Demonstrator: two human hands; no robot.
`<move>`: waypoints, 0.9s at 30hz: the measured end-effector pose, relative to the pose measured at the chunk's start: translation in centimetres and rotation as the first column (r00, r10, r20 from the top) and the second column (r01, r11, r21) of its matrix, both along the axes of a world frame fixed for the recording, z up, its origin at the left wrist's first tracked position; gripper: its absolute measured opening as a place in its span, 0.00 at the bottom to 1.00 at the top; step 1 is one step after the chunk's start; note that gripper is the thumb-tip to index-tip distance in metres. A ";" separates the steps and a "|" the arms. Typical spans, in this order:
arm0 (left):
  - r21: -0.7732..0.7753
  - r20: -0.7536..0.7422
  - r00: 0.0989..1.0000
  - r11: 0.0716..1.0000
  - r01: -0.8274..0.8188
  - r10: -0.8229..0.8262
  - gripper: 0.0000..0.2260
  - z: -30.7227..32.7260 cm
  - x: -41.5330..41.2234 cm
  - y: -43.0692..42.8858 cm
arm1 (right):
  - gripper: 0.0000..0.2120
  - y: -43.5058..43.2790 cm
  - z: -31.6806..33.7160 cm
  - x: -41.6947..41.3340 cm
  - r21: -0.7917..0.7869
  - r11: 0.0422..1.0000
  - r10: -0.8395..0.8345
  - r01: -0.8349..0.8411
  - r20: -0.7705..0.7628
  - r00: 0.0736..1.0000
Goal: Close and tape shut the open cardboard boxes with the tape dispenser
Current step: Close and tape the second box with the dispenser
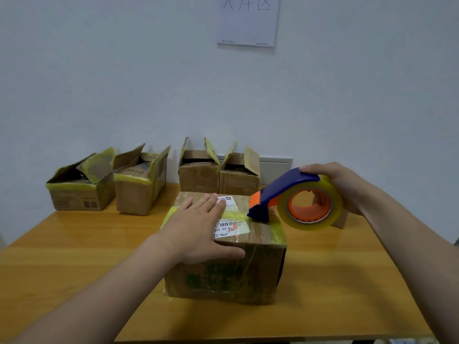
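A closed cardboard box [258, 269] with green print and a white shipping label stands in the middle of the wooden table [74, 256]. My left hand [198, 229] lies flat on its top with straight fingers, pressing the flaps down. My right hand [340, 187] grips a blue and orange tape dispenser [285, 192] carrying a roll of clear tape; its blade end touches the box top near the right edge, on a yellowish tape strip.
Several open cardboard boxes stand along the back of the table by the wall: two at the left [82, 187] [139, 187], two in the middle [198, 175] [239, 177]. Another small box [340, 219] sits behind the dispenser. A paper sheet [248, 21] hangs on the wall.
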State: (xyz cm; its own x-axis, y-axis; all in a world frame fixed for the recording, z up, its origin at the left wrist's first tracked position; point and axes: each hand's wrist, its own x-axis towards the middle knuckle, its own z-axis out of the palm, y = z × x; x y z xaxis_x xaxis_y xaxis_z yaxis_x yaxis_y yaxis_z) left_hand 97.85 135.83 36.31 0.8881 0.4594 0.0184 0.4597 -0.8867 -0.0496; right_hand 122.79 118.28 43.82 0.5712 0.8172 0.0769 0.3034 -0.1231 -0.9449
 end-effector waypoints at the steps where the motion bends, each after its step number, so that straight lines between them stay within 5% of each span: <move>1: 0.004 -0.011 1.000 1.000 -0.010 0.010 0.58 0.2 0.1 -0.2 | 0.21 0.1 0.1 -0.1 -0.007 1.000 0.001 -0.001 0.000 1.000; 16: 0.044 0.102 0.989 0.994 0.100 -0.104 0.52 -0.9 -0.1 1.4 | 0.12 3.0 -0.4 -2.1 0.068 0.993 0.100 -0.097 -0.044 0.994; 27: -0.001 0.115 0.989 0.996 0.090 -0.089 0.49 -0.4 -1.9 2.2 | 0.17 1.3 -0.3 -1.2 0.040 0.997 0.064 -0.060 -0.091 0.994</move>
